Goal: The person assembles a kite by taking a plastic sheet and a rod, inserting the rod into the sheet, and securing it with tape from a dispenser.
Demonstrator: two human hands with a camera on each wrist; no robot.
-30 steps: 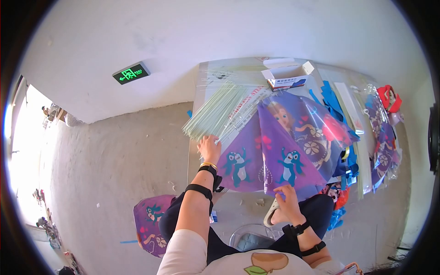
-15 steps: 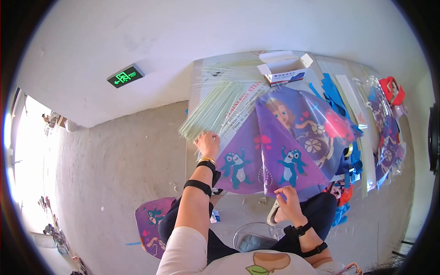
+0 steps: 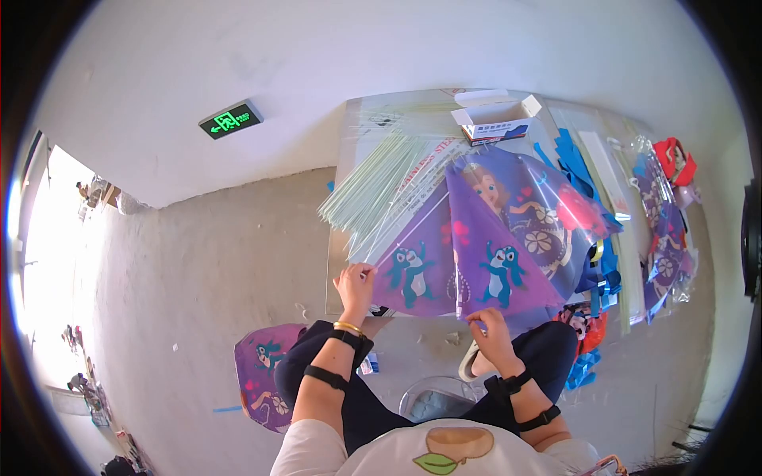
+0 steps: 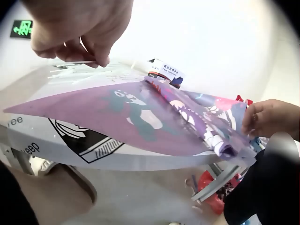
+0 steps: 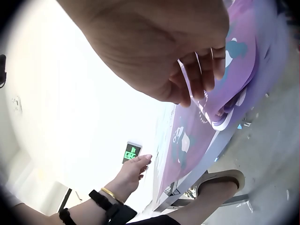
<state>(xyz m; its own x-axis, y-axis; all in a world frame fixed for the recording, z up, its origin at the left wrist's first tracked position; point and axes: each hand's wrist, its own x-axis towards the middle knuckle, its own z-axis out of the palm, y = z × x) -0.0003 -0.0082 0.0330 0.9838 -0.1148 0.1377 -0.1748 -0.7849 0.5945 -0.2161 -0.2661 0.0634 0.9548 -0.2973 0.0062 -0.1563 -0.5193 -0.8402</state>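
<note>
A purple kite sheet point(image 3: 476, 246) printed with penguins and a cartoon girl lies spread on the table point(image 3: 349, 135). My right hand point(image 3: 488, 324) pinches its near edge between thumb and fingers, as the right wrist view shows point(image 5: 159, 51). My left hand point(image 3: 355, 279) hovers at the table's near left edge with fingertips pinched on a thin pale rod point(image 4: 70, 62). A fanned bundle of pale green rods point(image 3: 373, 186) lies just beyond it, beside the sheet point(image 4: 136, 117).
A white open box point(image 3: 496, 123) stands at the table's far side. Blue strips point(image 3: 575, 166) and bagged kites point(image 3: 663, 230) crowd the right. Another purple kite point(image 3: 258, 381) lies on the floor at my left. A green exit sign point(image 3: 230, 120) is on the wall.
My left hand has drawn back from the rod bundle toward me, to the near table edge. The right hand stayed at the sheet's near edge, shifting slightly left.
</note>
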